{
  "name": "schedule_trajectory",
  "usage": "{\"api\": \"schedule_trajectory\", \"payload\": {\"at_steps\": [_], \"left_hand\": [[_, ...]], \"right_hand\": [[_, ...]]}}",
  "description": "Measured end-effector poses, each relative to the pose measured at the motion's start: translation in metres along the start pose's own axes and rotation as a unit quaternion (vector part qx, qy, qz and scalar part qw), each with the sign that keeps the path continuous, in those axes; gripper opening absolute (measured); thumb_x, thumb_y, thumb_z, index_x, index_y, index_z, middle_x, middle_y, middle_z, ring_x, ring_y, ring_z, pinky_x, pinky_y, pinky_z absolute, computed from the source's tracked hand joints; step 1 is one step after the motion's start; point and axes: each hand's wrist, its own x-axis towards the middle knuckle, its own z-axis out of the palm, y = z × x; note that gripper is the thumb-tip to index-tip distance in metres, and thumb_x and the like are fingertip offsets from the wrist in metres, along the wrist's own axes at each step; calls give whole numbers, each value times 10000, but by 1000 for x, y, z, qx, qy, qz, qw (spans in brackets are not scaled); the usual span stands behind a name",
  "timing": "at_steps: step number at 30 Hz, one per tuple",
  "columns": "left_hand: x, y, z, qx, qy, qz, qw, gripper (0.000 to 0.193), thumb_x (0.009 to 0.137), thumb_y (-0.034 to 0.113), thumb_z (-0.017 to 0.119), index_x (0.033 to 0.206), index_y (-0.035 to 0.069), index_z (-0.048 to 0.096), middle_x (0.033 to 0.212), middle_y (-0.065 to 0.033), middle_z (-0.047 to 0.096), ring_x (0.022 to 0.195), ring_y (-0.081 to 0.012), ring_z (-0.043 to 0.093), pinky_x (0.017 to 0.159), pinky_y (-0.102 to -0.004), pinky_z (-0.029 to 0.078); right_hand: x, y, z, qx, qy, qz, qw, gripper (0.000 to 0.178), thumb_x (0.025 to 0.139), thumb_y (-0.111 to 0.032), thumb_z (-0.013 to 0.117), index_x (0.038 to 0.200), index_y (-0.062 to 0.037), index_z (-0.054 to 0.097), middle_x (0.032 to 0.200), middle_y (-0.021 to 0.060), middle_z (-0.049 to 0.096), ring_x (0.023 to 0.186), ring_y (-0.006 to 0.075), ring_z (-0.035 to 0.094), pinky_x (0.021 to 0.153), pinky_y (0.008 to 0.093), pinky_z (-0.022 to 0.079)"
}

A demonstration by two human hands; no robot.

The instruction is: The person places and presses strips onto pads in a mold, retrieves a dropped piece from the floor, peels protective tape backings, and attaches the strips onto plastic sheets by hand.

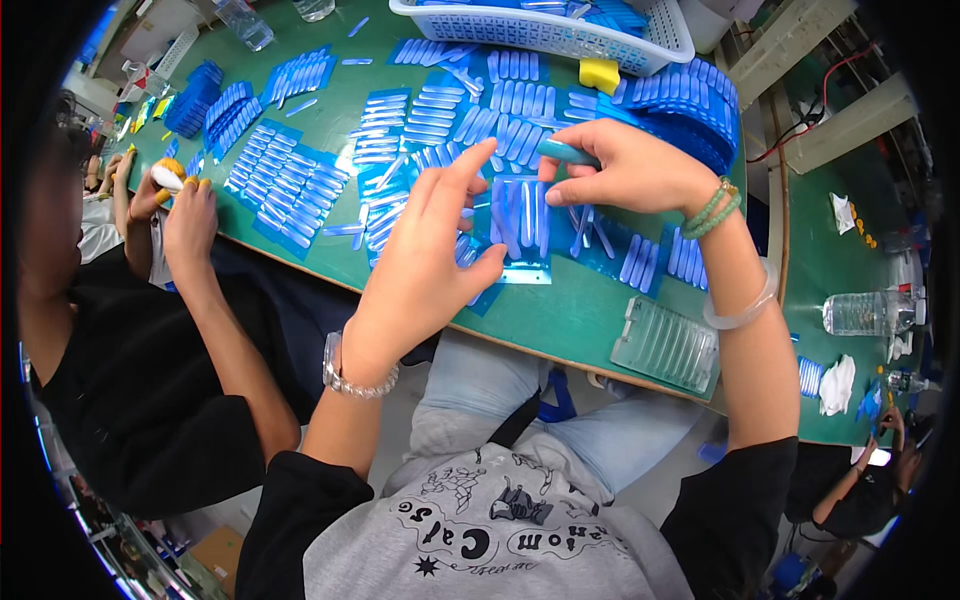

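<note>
My right hand [640,170] is closed on a teal, rounded handle-like tool [568,152]; the far part of it is out of sight. Its thumb tip is at the upper right edge of a small blue sheet [530,274] bearing several long, glossy blue strips [520,215]. To the left of that sheet hovers my left hand [425,245], thumb and index finger spread apart, nothing visible between them. Its other fingers are partly hidden. More blue strips on sheets [380,125] lie around and beyond both hands, some of the strips loose.
A white basket [560,38] of blue pieces stands at the far edge, with a yellow block [599,75] before it. Stacked blue sheets [690,115] curve at the right. A clear ribbed tray [665,343] sits near the table edge. A co-worker [150,390] works at left.
</note>
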Motion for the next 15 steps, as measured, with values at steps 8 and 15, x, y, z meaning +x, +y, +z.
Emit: {"api": "schedule_trajectory", "payload": {"at_steps": [8,15], "left_hand": [[6,-6,10,-196,-4,-121,973,755,815,-74,640,1471,87,301,1271,-162,493,990,-161,608,823,-283,521],[23,-1,9,-287,-4,-148,946,757,840,-73,641,1478,75,260,1143,-143,589,988,-163,621,837,-271,513]], "right_hand": [[5,8,-3,-6,35,-1,999,228,840,-242,721,921,-37,665,690,-58,463,662,54,435,624,245,397],[-6,2,-5,2,148,25,989,248,833,-235,682,952,-17,687,740,33,582,675,106,510,629,269,437]]}}
